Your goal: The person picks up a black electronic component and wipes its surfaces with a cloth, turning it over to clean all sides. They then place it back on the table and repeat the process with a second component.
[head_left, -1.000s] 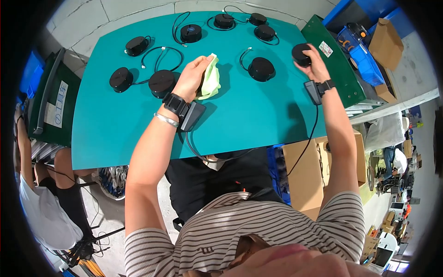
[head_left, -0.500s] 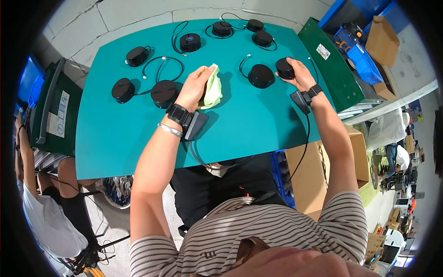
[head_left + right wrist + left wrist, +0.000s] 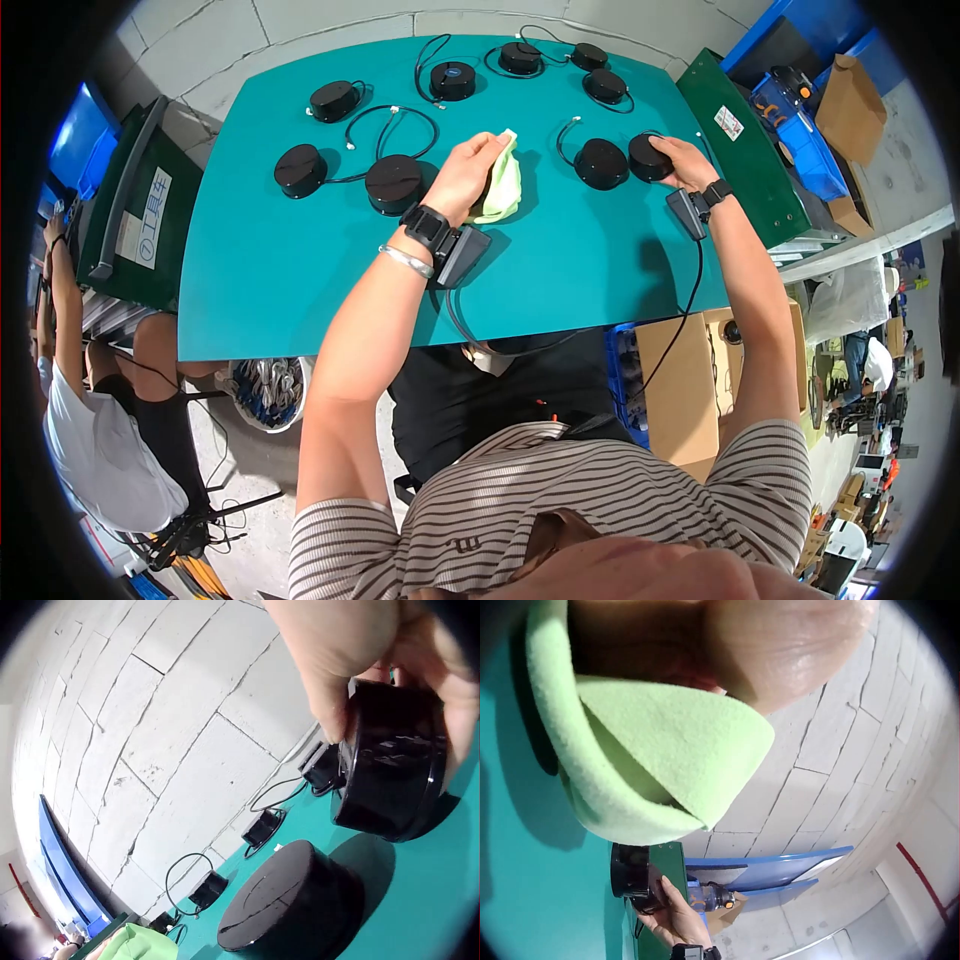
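My right hand grips a black round puck-shaped unit at the table's right side, thumb and fingers around its rim. Close beside it on the left stands another such unit with a short cable; the right wrist view shows the held unit near this second unit. My left hand holds a folded light green cloth over the middle of the table. In the left wrist view the cloth hangs in a fold under the fingers. A black unit lies just left of the left hand.
Several more black units with cables stand along the back and left of the green table. Green cabinets flank it, one at the right, one at the left. A cardboard box sits below the right front edge. Another person is at the left.
My right hand has brought its black unit leftward from the table's right edge to beside the other unit. The left hand keeps its hold on the cloth, nearly still. The head view has shifted slightly.
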A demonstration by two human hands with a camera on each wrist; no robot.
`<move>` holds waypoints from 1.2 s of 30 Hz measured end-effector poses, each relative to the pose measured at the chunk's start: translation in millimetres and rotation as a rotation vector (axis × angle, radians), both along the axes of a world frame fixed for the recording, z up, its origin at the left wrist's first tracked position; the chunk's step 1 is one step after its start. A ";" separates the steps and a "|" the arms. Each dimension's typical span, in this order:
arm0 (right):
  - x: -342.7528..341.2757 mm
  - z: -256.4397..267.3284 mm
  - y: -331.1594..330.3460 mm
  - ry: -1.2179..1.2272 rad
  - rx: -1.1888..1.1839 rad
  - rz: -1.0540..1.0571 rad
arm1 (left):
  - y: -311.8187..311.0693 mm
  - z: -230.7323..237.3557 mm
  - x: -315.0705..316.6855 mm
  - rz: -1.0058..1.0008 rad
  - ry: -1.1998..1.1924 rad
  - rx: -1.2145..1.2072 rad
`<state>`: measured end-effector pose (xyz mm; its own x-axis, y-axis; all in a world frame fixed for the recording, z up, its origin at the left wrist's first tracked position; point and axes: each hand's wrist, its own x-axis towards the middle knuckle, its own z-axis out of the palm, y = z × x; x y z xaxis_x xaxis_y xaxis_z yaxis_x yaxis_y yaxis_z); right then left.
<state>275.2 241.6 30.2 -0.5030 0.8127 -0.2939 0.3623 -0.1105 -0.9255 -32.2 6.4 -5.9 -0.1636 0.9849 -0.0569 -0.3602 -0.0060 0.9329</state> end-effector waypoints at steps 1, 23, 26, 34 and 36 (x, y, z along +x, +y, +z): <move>2.7 -1.6 3.2 -0.023 0.006 0.012 | 0.5 0.0 0.5 -0.003 0.008 -0.001; -47.9 74.2 64.5 -0.877 0.888 0.230 | 7.2 -7.4 5.6 -0.015 0.357 0.065; -67.8 51.7 99.1 -0.795 0.868 0.271 | 5.8 -5.3 3.0 -0.035 0.361 0.040; -120.6 -9.1 134.0 -0.878 0.769 0.191 | 7.3 -3.1 0.3 -0.088 0.332 0.009; -124.7 -17.1 138.9 -0.895 0.774 0.139 | 8.5 -2.9 -1.0 -0.110 0.292 -0.010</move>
<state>150.5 380.6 13.1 -0.4669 0.8834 -0.0405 0.8779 0.4576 -0.1413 -33.3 14.9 -8.9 -0.0669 0.9972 -0.0326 -0.0752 0.0275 0.9968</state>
